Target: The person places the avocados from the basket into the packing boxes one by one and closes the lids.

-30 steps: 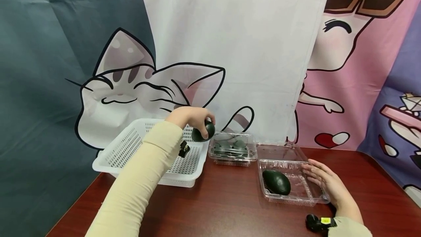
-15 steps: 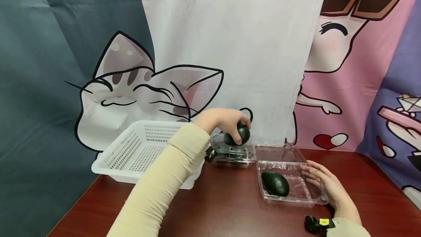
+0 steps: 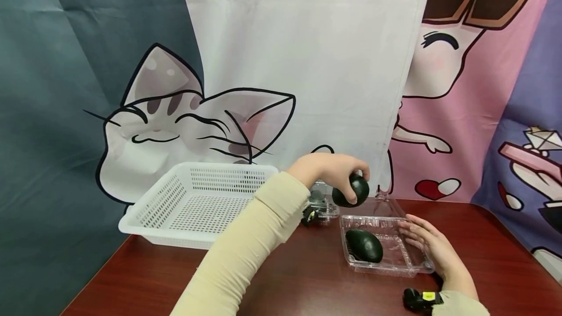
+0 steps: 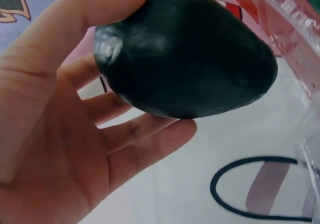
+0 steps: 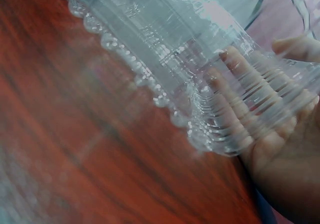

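In the head view my left hand (image 3: pixel 340 174) holds a dark green avocado (image 3: pixel 357 191) above the back of an open clear plastic box (image 3: pixel 397 272). In the left wrist view the thumb lies over the avocado's (image 4: pixel 190 54) blunt end, with the fingers beneath it. Inside the box, at its left side, lies a second avocado (image 3: pixel 365 246). My right hand (image 3: pixel 432 245) rests along the box's right side, fingers nearly straight. Seen from the right wrist, these fingers (image 5: pixel 240 109) show through the clear wall, and the thumb (image 5: pixel 297 48) sits near the rim.
A white perforated basket (image 3: pixel 151 235) stands at the left of the brown table (image 3: pixel 307 282). Behind my left wrist is another clear box (image 3: pixel 327 208) with greenish things inside, partly hidden. The open box's lid stands up at its back. A printed curtain (image 3: pixel 307 52) hangs behind the table.
My left hand has carried the avocado rightward from over the basket, past the back clear box, to the open box. The right hand has stayed at that box's side.
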`<control>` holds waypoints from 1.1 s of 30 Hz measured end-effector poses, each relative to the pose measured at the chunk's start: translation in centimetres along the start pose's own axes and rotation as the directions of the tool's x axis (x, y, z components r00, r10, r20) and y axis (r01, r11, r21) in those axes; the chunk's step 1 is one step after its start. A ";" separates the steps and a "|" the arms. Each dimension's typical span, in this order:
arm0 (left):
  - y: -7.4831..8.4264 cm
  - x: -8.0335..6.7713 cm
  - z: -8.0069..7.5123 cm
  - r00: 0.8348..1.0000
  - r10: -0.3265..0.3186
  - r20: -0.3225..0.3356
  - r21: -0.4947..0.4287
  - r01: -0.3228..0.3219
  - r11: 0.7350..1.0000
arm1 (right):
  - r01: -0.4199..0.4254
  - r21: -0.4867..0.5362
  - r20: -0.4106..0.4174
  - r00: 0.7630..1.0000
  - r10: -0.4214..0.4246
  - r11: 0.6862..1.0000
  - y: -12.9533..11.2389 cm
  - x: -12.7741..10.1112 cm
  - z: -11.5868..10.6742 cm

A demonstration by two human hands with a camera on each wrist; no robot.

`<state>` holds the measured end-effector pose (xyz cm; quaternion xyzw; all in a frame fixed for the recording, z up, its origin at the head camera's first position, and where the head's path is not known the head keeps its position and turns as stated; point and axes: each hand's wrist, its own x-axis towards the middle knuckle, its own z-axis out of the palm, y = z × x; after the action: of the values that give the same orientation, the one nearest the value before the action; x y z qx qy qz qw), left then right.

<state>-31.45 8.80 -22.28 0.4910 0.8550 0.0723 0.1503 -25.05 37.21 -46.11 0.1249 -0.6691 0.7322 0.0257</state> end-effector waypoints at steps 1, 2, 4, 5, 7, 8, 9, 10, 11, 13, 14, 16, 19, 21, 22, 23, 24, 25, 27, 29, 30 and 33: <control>0.2 0.2 0.1 1.000 0.005 0.002 -0.001 -0.005 1.000 | -0.004 -0.001 -0.004 1.000 0.004 1.000 0.0 0.0 0.0; 0.3 0.5 0.2 1.000 0.012 0.002 -0.004 -0.012 1.000 | -0.008 -0.001 -0.007 1.000 0.008 1.000 0.0 0.0 0.0; 0.5 1.0 0.5 1.000 0.030 0.001 -0.011 -0.030 0.999 | -0.011 -0.002 -0.010 1.000 0.011 1.000 0.0 0.0 -0.1; 0.6 1.3 0.6 0.999 0.039 0.002 -0.022 -0.039 0.999 | -0.011 -0.001 -0.010 1.000 0.011 1.000 0.0 0.0 -0.1; 0.8 1.8 0.9 0.999 0.052 0.006 -0.051 -0.051 0.997 | -0.009 0.000 -0.009 1.000 0.009 1.000 0.0 0.0 -0.2; 0.9 2.1 1.1 0.999 0.054 0.004 -0.064 -0.054 0.996 | -0.008 0.001 -0.008 1.000 0.008 1.000 0.1 0.0 -0.2; 0.9 2.4 1.2 0.999 0.053 0.002 -0.076 -0.053 0.996 | -0.006 -0.001 -0.006 1.000 0.006 1.000 0.1 0.0 -0.2; 1.0 2.6 1.3 0.999 0.048 0.000 -0.086 -0.048 0.995 | -0.004 -0.003 -0.005 1.000 0.004 1.000 0.1 0.0 -0.1; 1.1 2.8 1.4 0.999 0.042 -0.003 -0.095 -0.042 0.995 | -0.003 -0.005 -0.003 1.000 0.003 1.000 0.1 0.0 -0.1; 1.2 3.3 1.7 0.999 0.029 -0.014 -0.094 -0.030 0.995 | -0.007 -0.012 -0.003 1.000 0.007 1.000 0.1 0.0 -0.1; 1.2 3.4 1.8 1.000 0.022 -0.017 -0.092 -0.023 0.995 | -0.010 -0.018 -0.005 1.000 0.009 1.000 0.0 0.0 -0.1; 1.3 3.8 2.0 1.000 0.002 -0.016 -0.098 -0.004 0.995 | -0.019 -0.033 -0.010 1.000 0.019 0.999 0.0 0.0 -0.1; 1.4 4.3 2.5 1.000 0.003 -0.010 -0.117 -0.004 0.993 | -0.034 -0.045 -0.016 0.999 0.033 0.998 -0.1 0.1 -0.1; 1.4 4.6 2.9 1.000 0.022 -0.008 -0.130 -0.023 0.991 | -0.037 -0.040 -0.011 0.999 0.036 0.999 -0.1 0.1 -0.1; 1.4 4.7 3.1 0.999 0.038 -0.010 -0.138 -0.039 0.990 | -0.037 -0.033 -0.007 0.999 0.037 0.999 -0.2 0.1 -0.1; 1.4 4.9 3.3 0.999 0.051 -0.011 -0.144 -0.052 0.988 | -0.038 -0.023 -0.004 0.999 0.038 0.999 -0.2 0.1 -0.1; 1.4 5.1 3.6 0.998 0.061 -0.011 -0.154 -0.062 0.986 | -0.037 -0.018 -0.002 0.999 0.037 0.999 -0.2 0.1 -0.1; 1.4 5.2 3.9 0.998 0.069 -0.009 -0.166 -0.069 0.984 | -0.038 -0.014 -0.002 0.999 0.038 0.999 -0.2 0.1 -0.2; 1.4 5.6 4.4 0.997 0.079 -0.008 -0.184 -0.080 0.980 | -0.041 -0.014 -0.009 0.999 0.041 0.999 -0.2 0.1 -0.1; 1.5 5.9 4.9 0.996 0.086 -0.011 -0.210 -0.087 0.974 | -0.044 -0.025 -0.023 0.999 0.043 0.999 -0.2 0.2 -0.1; 1.5 6.1 5.1 0.996 0.087 -0.016 -0.221 -0.088 0.971 | -0.040 -0.028 -0.031 0.999 0.039 0.999 -0.1 0.2 0.0; 1.6 6.5 5.7 0.994 0.100 -0.037 -0.263 -0.106 0.959 | -0.037 -0.018 -0.051 0.998 0.036 0.999 -0.1 0.3 0.2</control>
<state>-31.31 15.08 -28.48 0.5095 0.8127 0.1993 0.2005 -25.27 37.03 -45.97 0.0936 -0.6773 0.7291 0.0303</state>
